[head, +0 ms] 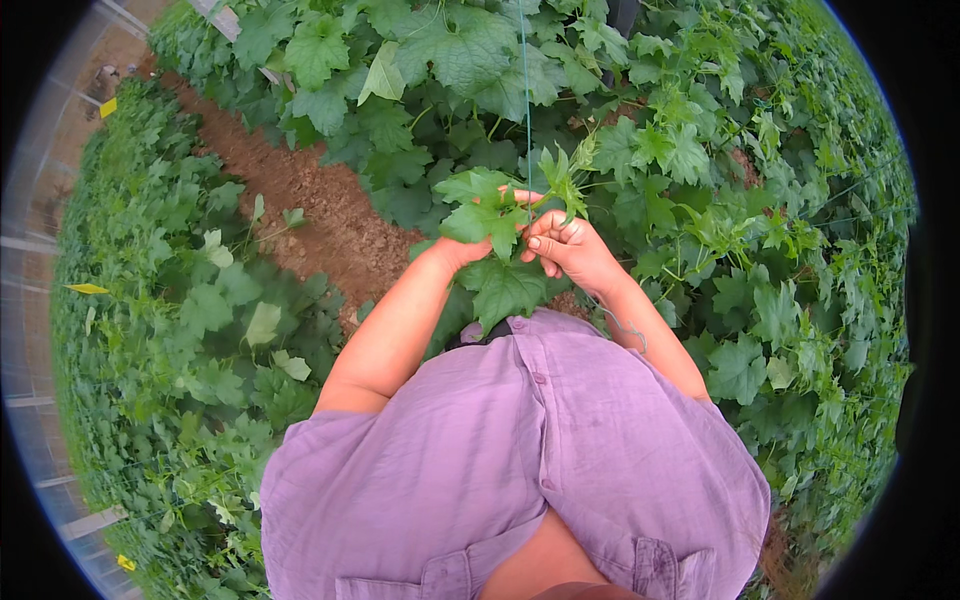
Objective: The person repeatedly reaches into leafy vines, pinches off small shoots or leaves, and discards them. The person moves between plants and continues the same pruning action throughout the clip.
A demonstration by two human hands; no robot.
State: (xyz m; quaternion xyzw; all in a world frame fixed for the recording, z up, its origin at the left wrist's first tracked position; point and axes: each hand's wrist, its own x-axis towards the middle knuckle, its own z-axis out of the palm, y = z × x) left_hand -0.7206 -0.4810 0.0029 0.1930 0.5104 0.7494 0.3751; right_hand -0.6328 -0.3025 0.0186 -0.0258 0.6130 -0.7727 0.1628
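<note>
A thin blue-green string (pixel 528 112) hangs down from the top of the view to my two hands. My right hand (pixel 562 247) has its thumb and fingers pinched together at the string, beside a vine stem. Its loose end appears to trail below my right wrist. My left hand (pixel 480 244) is at the same spot from the left, partly hidden behind lobed green leaves (pixel 484 214); whether it grips the stem cannot be told. The vine's pale young tip (pixel 564 176) rises just above my right hand. A larger leaf (pixel 506 289) hangs below both hands, close to the purple shirt.
Dense leafy vines (pixel 750 225) stand ahead and to the right, with more rows (pixel 187 360) on the left. A strip of bare brown soil (pixel 315 202) runs between them. Yellow cards (pixel 109 107) and pale posts line the far left edge.
</note>
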